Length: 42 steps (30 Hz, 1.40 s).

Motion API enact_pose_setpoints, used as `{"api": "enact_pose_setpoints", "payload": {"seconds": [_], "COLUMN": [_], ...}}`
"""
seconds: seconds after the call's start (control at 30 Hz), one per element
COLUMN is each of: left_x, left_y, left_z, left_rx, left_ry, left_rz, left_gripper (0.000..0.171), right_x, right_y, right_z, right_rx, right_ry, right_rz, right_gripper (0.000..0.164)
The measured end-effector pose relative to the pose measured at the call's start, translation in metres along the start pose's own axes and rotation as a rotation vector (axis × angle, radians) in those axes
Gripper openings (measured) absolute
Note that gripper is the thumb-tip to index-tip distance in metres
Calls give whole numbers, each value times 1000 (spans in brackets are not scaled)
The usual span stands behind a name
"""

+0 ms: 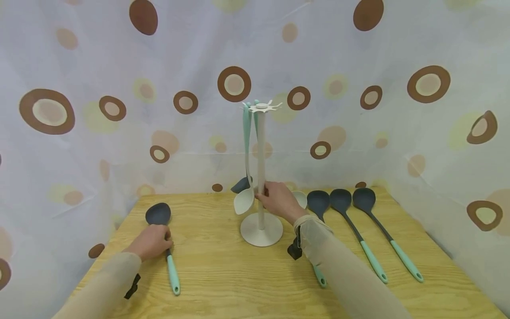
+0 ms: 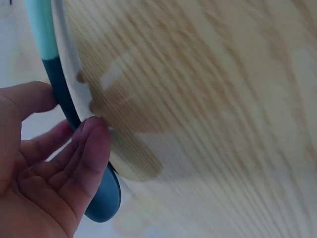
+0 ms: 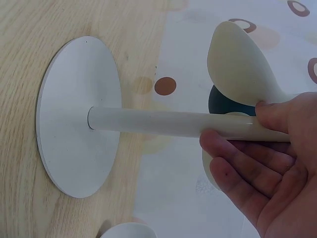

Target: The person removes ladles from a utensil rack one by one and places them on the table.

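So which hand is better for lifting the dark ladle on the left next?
Probably the left hand: it grips the dark ladle, while the right hand is busy holding the white stand.

White cloth with brown rings and spots hangs far, left and right of the wood-grained bench.

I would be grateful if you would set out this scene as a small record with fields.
Left grip: around the dark shaft of the left utensil
Right grip: around the post of the white stand
Hanging on stand: white-headed utensil, dark-headed utensil; any others unclear
Table, right side: three dark utensils with mint handles; a pale utensil head, partly hidden
Surface: wooden table
Backdrop: spotted sheet
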<state>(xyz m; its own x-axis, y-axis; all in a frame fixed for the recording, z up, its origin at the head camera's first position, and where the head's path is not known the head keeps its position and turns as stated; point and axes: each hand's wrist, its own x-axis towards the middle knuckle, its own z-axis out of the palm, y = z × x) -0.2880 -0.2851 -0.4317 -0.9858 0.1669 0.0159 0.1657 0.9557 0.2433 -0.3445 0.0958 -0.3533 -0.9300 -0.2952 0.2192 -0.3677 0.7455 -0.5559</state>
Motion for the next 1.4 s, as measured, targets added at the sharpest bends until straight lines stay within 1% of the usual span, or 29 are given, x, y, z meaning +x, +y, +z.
{"api": "enact_pose_setpoints", "payload": {"seconds": [0.1,0.17,0.23,0.33,0.4,0.5,0.57,0.8,0.97,1.13,1.27,1.4], "left_x": [1,3,4,4,1,-3,-5,-9,-8,-7,-8,-8], "left_y": [1,-3,-10,-19,-22,-24,-25,-22,-20,-24,-25,-23], "left_z": [2,5,6,4,0,-4,-6,-8,-6,-2,-1,-3], "left_rx": [-23,-40,-32,-3,22,31,39,68,72,72,62,54], "left_ry": [-7,-6,8,29,36,27,23,25,42,48,36,20], "left_rz": [-16,-26,-11,19,39,38,38,27,24,14,14,22], "left_gripper": [15,13,13,14,18,22,25,22,21,21,20,21], "right_x": [0,1,1,2,2,2,2,3,3,2,2,2], "right_y": [2,3,4,4,4,3,3,3,3,3,3,4], "right_z": [1,2,2,1,0,0,0,2,2,4,5,6], "right_rx": [-2,-1,0,4,2,1,1,8,11,6,8,0], "right_ry": [-1,2,6,13,18,23,25,16,18,15,17,23], "right_rz": [-1,-2,-7,-11,-12,-13,-13,-13,-7,-3,6,7], "right_gripper": [17,18,18,19,18,18,18,18,19,18,18,18]}}
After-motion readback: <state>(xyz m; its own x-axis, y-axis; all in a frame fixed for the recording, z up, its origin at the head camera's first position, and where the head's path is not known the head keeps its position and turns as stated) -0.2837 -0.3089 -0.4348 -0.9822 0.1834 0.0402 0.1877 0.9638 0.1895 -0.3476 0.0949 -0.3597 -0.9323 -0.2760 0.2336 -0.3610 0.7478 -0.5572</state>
